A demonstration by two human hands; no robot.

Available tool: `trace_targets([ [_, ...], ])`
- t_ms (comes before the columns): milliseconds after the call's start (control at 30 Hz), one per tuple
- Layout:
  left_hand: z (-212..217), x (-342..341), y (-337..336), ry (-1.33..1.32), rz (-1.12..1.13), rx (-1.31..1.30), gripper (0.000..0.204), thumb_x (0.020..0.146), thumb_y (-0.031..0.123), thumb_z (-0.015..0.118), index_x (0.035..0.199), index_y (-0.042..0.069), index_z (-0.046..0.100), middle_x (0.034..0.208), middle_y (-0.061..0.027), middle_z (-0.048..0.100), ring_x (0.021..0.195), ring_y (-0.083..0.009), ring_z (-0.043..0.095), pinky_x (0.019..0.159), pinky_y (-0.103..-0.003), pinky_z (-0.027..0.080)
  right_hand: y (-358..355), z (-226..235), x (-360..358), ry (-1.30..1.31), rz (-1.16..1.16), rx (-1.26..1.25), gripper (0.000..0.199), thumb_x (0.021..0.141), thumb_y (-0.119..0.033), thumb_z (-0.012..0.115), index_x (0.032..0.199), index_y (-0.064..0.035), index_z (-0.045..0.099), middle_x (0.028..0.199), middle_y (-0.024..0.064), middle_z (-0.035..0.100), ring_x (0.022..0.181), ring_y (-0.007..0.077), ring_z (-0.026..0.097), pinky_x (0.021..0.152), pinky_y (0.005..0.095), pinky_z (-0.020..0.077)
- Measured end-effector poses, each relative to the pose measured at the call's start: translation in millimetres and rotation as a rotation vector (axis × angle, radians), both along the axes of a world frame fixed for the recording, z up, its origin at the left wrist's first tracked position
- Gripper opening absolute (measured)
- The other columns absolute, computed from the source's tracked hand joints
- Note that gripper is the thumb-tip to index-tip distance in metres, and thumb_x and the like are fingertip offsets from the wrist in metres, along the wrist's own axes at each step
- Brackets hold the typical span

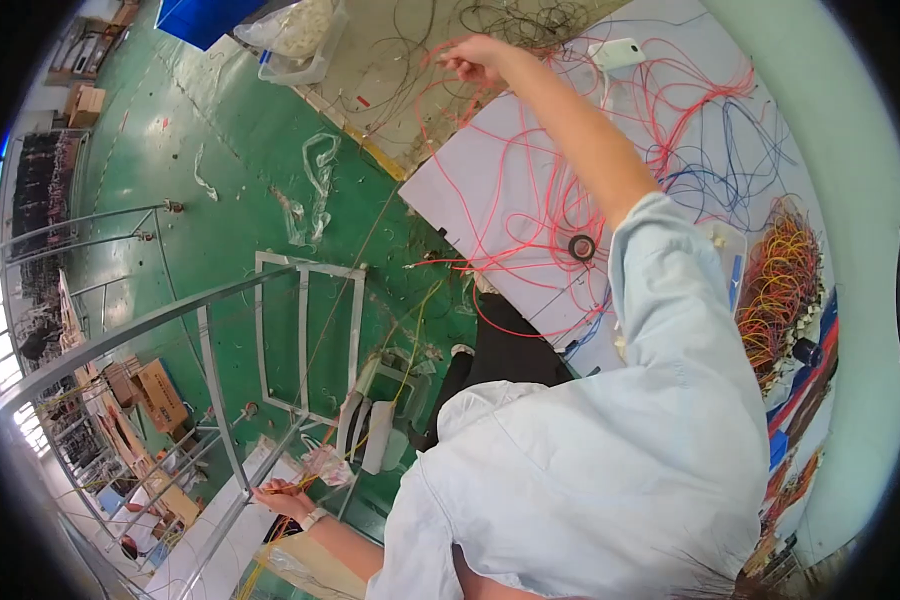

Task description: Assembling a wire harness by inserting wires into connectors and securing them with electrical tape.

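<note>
Stretched out over the far end of the table, my right hand (473,60) has its fingers pinched together on a thin red wire. Loose red wires (530,215) spread in loops over the white tabletop (450,190) beneath that arm. My left hand (285,498), with a band on the wrist, is low at the left beside a grey metal frame (225,425). Its fingers are curled round thin yellow wires (410,365) that run up from it. How many wires either hand holds is too small to tell.
A roll of black tape (581,247), a white device (617,53) and blue wires (735,165) lie on the table. Bundled yellow and red wires (785,290) are at the right. A clear bin (305,45) stands at the far left, and plastic scraps (320,180) litter the green floor.
</note>
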State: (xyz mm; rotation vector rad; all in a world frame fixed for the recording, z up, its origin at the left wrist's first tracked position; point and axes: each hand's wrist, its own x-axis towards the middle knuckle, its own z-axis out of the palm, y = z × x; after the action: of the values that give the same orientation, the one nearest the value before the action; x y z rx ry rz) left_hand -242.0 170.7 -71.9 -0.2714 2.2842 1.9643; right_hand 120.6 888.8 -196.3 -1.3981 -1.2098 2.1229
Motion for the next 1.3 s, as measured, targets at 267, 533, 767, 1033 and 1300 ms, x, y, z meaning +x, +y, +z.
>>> trace_targets([
  [267, 7.5, 30.1, 1.6, -0.122, -0.07, 0.041, 0.044, 0.097, 0.046, 0.041, 0.064, 0.016, 0.037, 0.055, 0.0041, 0.031, 0.044, -0.0072, 0.028, 0.039, -0.024, 0.019, 77.9, 60.0, -56.6, -0.23, 0.8, 0.914, 0.015, 0.077, -0.023, 0.065, 0.078, -0.0087, 0.067, 0.065, 0.0018, 0.058, 0.055, 0.01, 0.049, 0.049, 0.0326, 0.0403],
  [533, 24.3, 52.3, 35.8, -0.241, -0.584, -0.069, 0.036, 0.097, 0.037, 0.043, 0.072, 0.013, 0.049, 0.06, 0.0018, 0.048, 0.048, -0.0035, 0.036, 0.04, -0.019, 0.022, 13.4, 154.8, -41.5, -0.18, 0.262, 0.947, 0.021, 0.081, -0.025, 0.061, 0.081, -0.0056, 0.071, 0.063, 0.0019, 0.059, 0.058, 0.013, 0.054, 0.055, 0.0301, 0.043],
  [767, 39.4, 77.5, 147.0, 0.18, -0.976, -0.231, 0.041, 0.097, 0.03, 0.041, 0.111, -0.002, 0.061, 0.067, 0.0048, 0.046, 0.052, 0.0009, 0.026, 0.046, -0.019, 0.018, -162.1, 204.9, -7.5, 0.148, 0.289, 0.946, 0.017, 0.091, -0.016, 0.055, 0.09, -0.0033, 0.066, 0.094, 0.0022, 0.067, 0.086, 0.0095, 0.058, 0.079, 0.0268, 0.0448],
  [1033, 16.7, 168.2, 339.0, -0.979, -1.137, 0.432, 0.037, 0.096, 0.04, 0.045, 0.087, 0.007, 0.059, 0.055, 0.007, 0.028, 0.045, -0.0038, 0.021, 0.04, -0.02, 0.015, -281.6, 172.5, 2.0, 0.091, 0.295, 1.293, 0.005, 0.082, -0.005, 0.059, 0.079, -0.0003, 0.057, 0.107, 0.0108, 0.058, 0.094, 0.0287, 0.056, 0.079, 0.0372, 0.0464],
  [1300, -17.2, 199.7, 376.9, -0.789, -1.344, 0.133, 0.023, 0.091, 0.024, 0.06, 0.09, 0.001, 0.061, 0.056, 0.0115, 0.034, 0.045, 0.0012, 0.025, 0.04, -0.018, 0.016, -348.9, 116.9, 17.6, 0.041, 0.33, 1.03, 0.008, 0.081, -0.009, 0.06, 0.081, -0.0025, 0.056, 0.089, 0.0094, 0.054, 0.077, 0.0286, 0.058, 0.065, 0.0395, 0.0485],
])
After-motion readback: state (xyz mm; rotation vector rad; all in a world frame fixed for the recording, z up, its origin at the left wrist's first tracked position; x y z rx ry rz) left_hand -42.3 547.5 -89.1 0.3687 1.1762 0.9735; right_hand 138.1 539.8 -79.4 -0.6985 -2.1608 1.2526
